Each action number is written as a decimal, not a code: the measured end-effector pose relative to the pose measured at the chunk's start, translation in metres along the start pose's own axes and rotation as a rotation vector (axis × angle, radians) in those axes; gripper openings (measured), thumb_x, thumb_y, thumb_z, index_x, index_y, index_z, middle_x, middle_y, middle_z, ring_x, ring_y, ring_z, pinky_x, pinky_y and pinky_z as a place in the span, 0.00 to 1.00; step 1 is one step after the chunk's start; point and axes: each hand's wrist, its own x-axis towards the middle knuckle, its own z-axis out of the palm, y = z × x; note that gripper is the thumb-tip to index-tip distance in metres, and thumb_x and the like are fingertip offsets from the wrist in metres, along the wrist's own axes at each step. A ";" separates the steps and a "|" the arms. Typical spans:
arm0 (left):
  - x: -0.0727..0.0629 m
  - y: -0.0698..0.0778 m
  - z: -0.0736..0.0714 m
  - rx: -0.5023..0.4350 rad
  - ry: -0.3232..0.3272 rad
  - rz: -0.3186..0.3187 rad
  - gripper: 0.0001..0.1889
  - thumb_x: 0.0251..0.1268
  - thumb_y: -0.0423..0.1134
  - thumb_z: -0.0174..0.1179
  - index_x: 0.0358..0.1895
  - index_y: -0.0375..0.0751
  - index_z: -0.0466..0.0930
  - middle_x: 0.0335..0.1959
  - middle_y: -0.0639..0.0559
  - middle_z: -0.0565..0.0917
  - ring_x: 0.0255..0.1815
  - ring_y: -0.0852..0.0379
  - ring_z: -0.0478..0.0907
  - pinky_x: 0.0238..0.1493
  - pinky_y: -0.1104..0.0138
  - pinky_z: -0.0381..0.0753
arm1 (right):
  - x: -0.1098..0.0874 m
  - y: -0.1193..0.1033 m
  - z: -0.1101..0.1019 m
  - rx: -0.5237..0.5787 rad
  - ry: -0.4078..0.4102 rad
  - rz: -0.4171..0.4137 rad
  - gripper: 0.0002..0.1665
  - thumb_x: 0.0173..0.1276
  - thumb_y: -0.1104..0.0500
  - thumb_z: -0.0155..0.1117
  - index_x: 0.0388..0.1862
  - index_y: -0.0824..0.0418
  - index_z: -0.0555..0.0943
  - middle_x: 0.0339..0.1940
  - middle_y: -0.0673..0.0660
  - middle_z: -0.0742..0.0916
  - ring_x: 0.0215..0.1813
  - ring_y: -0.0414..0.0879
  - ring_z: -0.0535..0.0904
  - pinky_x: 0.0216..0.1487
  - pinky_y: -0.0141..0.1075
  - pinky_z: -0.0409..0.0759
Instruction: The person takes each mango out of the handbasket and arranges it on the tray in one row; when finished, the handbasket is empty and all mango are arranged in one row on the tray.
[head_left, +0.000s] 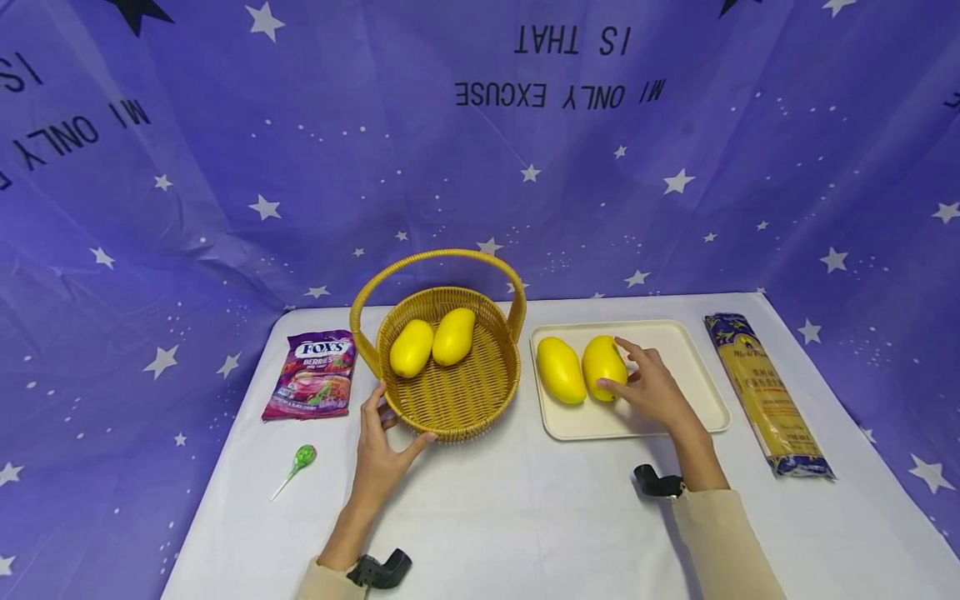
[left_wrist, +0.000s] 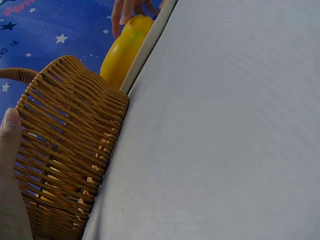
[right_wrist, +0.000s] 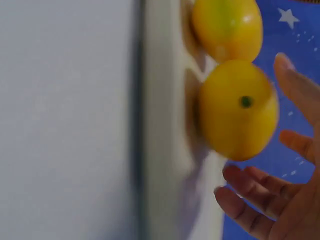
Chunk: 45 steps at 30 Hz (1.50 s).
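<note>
A round wicker basket [head_left: 450,400] with an arched handle stands left of centre, holding two yellow mangoes, a left one [head_left: 412,348] and a right one [head_left: 453,337]. My left hand [head_left: 381,454] grips its near left side, fingers on the outer wall, thumb at the front rim; the left wrist view shows the thumb [left_wrist: 9,142] against the weave. Two more mangoes, one [head_left: 561,371] beside the other [head_left: 603,367], lie on a cream tray [head_left: 678,379]. My right hand [head_left: 654,390] hovers around the right-hand mango, its fingers spread and apart from the fruit [right_wrist: 239,115] in the right wrist view.
On the left lie a purple Fox's candy bag [head_left: 315,375] and a green lollipop [head_left: 303,457]. A long pack of pasta [head_left: 768,396] lies right of the tray. Behind the white-covered table [head_left: 525,517] hangs a blue starry cloth [head_left: 480,167].
</note>
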 end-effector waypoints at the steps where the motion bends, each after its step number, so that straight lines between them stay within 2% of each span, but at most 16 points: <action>1: 0.000 0.000 0.000 0.001 -0.001 -0.003 0.59 0.44 0.42 0.80 0.77 0.44 0.47 0.67 0.40 0.65 0.60 0.46 0.72 0.58 0.65 0.79 | 0.000 -0.004 -0.002 -0.009 0.008 -0.004 0.50 0.60 0.46 0.74 0.76 0.59 0.62 0.57 0.72 0.73 0.45 0.61 0.79 0.44 0.51 0.81; 5: 0.000 0.000 0.000 0.004 -0.006 -0.010 0.59 0.44 0.43 0.79 0.78 0.47 0.47 0.68 0.40 0.64 0.60 0.47 0.72 0.59 0.69 0.78 | 0.000 -0.031 -0.010 -0.018 0.039 -0.068 0.47 0.61 0.48 0.73 0.75 0.59 0.64 0.58 0.70 0.73 0.54 0.64 0.75 0.50 0.56 0.78; 11: 0.000 -0.001 0.001 0.003 0.001 -0.006 0.59 0.44 0.42 0.79 0.78 0.45 0.46 0.69 0.40 0.64 0.60 0.47 0.72 0.58 0.69 0.78 | 0.007 -0.085 -0.010 0.002 0.061 -0.252 0.38 0.62 0.50 0.72 0.69 0.57 0.71 0.58 0.61 0.76 0.54 0.56 0.74 0.53 0.53 0.79; 16: -0.001 -0.002 0.000 -0.002 -0.001 -0.002 0.59 0.45 0.42 0.79 0.78 0.44 0.47 0.68 0.40 0.65 0.60 0.46 0.72 0.57 0.64 0.79 | 0.013 -0.118 0.012 0.058 0.076 -0.406 0.32 0.62 0.53 0.73 0.64 0.57 0.76 0.56 0.56 0.79 0.54 0.51 0.76 0.54 0.48 0.82; 20: 0.000 0.000 0.001 -0.010 -0.003 -0.013 0.59 0.45 0.42 0.79 0.77 0.44 0.47 0.67 0.40 0.65 0.59 0.46 0.73 0.58 0.62 0.79 | 0.019 -0.131 0.035 0.088 0.042 -0.471 0.29 0.63 0.52 0.72 0.63 0.55 0.77 0.56 0.54 0.80 0.55 0.51 0.78 0.56 0.45 0.82; 25: 0.000 0.001 0.000 -0.013 -0.002 -0.028 0.59 0.45 0.42 0.79 0.78 0.44 0.47 0.67 0.38 0.65 0.58 0.47 0.74 0.58 0.59 0.79 | 0.032 -0.142 0.063 0.124 -0.020 -0.467 0.27 0.66 0.51 0.69 0.63 0.52 0.76 0.55 0.55 0.79 0.49 0.52 0.79 0.50 0.42 0.82; 29: 0.000 0.002 -0.001 -0.015 -0.014 -0.038 0.58 0.46 0.42 0.79 0.78 0.45 0.46 0.68 0.39 0.64 0.59 0.48 0.73 0.59 0.59 0.79 | 0.044 -0.152 0.078 0.105 -0.062 -0.435 0.29 0.66 0.48 0.68 0.64 0.53 0.75 0.57 0.56 0.77 0.53 0.49 0.77 0.54 0.43 0.81; 33: 0.000 0.001 -0.002 -0.003 -0.016 -0.042 0.58 0.46 0.43 0.78 0.78 0.46 0.45 0.68 0.40 0.64 0.59 0.49 0.73 0.60 0.63 0.79 | 0.059 -0.163 0.092 0.093 -0.104 -0.399 0.32 0.67 0.45 0.67 0.66 0.53 0.73 0.58 0.56 0.77 0.57 0.52 0.77 0.56 0.45 0.81; 38: 0.000 0.001 -0.005 -0.002 -0.016 -0.030 0.59 0.46 0.42 0.78 0.78 0.46 0.45 0.68 0.39 0.64 0.59 0.48 0.72 0.60 0.68 0.78 | 0.077 -0.177 0.106 0.067 -0.134 -0.334 0.33 0.67 0.46 0.67 0.68 0.56 0.72 0.60 0.59 0.76 0.56 0.55 0.78 0.57 0.46 0.81; 45: 0.000 0.001 -0.001 -0.007 -0.007 -0.010 0.59 0.45 0.42 0.79 0.78 0.43 0.46 0.68 0.39 0.65 0.59 0.47 0.73 0.59 0.65 0.79 | 0.092 -0.181 0.120 -0.004 -0.177 -0.267 0.37 0.65 0.45 0.68 0.70 0.55 0.69 0.61 0.63 0.72 0.55 0.54 0.77 0.57 0.45 0.81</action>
